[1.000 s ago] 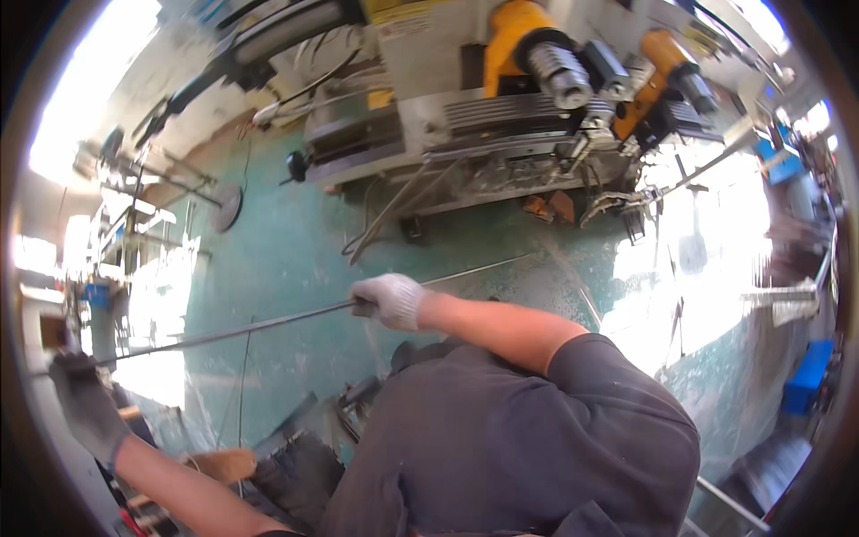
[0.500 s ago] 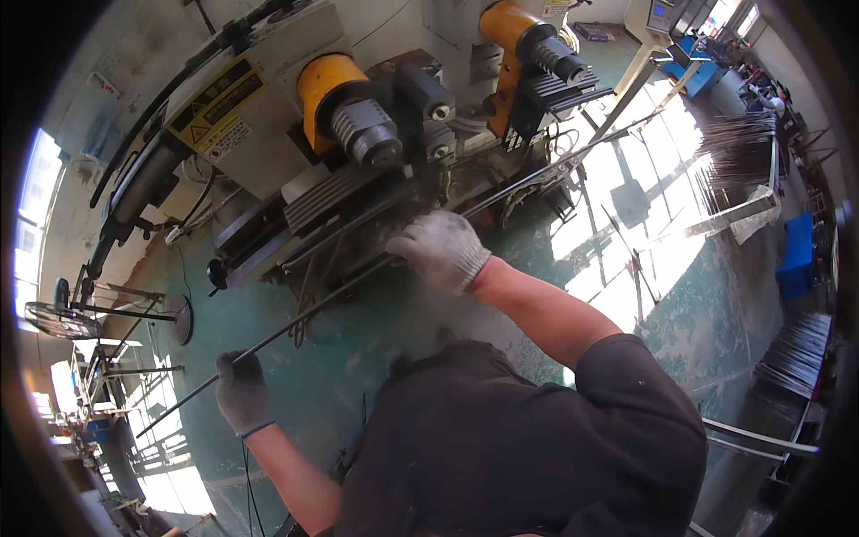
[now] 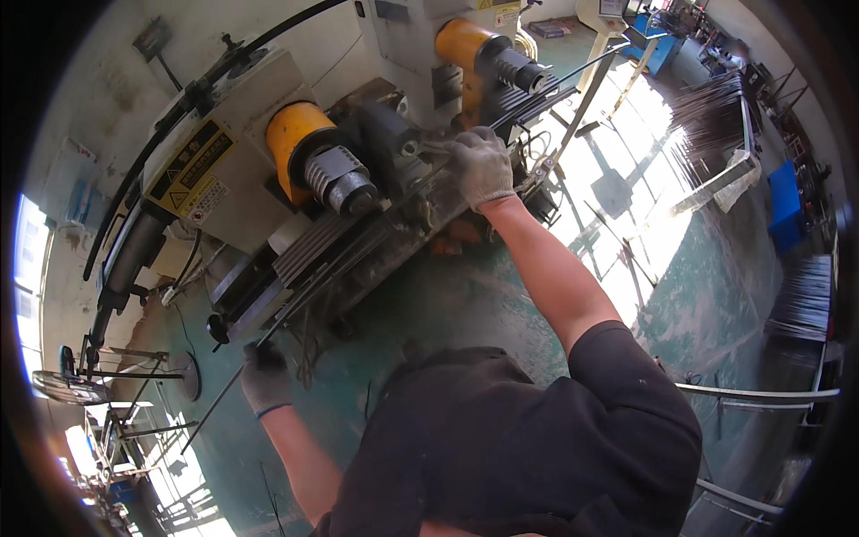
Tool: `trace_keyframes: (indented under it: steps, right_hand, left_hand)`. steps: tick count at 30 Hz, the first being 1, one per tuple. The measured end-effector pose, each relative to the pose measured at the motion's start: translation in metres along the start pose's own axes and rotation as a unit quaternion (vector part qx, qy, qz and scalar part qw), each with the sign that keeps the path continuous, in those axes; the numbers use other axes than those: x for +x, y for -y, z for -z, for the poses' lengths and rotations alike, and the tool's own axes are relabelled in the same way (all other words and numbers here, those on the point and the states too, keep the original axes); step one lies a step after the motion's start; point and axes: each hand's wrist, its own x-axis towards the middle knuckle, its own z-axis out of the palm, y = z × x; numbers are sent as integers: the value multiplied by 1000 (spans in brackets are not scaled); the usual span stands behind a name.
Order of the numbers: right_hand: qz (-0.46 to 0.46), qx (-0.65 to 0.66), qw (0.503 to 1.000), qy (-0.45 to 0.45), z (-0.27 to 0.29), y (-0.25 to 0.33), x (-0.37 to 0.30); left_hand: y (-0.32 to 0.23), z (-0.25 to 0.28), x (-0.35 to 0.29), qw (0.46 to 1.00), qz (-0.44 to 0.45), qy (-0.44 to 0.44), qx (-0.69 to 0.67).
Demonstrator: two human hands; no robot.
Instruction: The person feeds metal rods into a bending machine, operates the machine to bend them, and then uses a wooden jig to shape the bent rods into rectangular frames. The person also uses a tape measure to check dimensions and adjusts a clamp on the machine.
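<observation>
A long thin dark metal rod [image 3: 215, 404] slants up from lower left to upper right along the front of a machine. Near its lower end, my left hand [image 3: 266, 374], in a grey knitted glove with dark fingers, is closed around it. My right hand [image 3: 481, 168], in a matching glove, is closed over the rod farther up, beside the machine's ribbed rail. Its fingertips are partly hidden. Close above the rod sits a machine head with an orange-yellow motor [image 3: 298, 143] and a ribbed metal chuck [image 3: 342, 183].
A second orange-yellow motor [image 3: 465, 45] stands farther right on the machine. A yellow-black warning label [image 3: 190, 168] marks its left panel. At right a rack holds thin rods [image 3: 707, 121], with a blue box [image 3: 787, 204] beyond. A fan [image 3: 72, 387] stands at left.
Both hands have moved away from me with the rod, the right one up and to the right. The rod now lies closer against the machine. My view has also shifted.
</observation>
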Motion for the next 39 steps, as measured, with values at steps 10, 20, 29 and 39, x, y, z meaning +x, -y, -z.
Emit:
trace_keyframes:
  steps: [10, 20, 29, 39]
  right_hand:
    - [-9, -16, 1000, -17, -37, -21, 19]
    - [2, -9, 1000, -27, -35, -36, 12]
    - [15, 12, 999, -38, -61, -60, 21]
    - [44, 44, 997, -35, -66, -73, 21]
  left_hand:
    - [20, -114, 27, 985, 55, 38, -159]
    - [10, -133, 2, 1000, 16, -5, -11]
    - [6, -121, 35, 990, -25, -73, 116]
    - [-6, -53, 70, 976, -78, -86, 183]
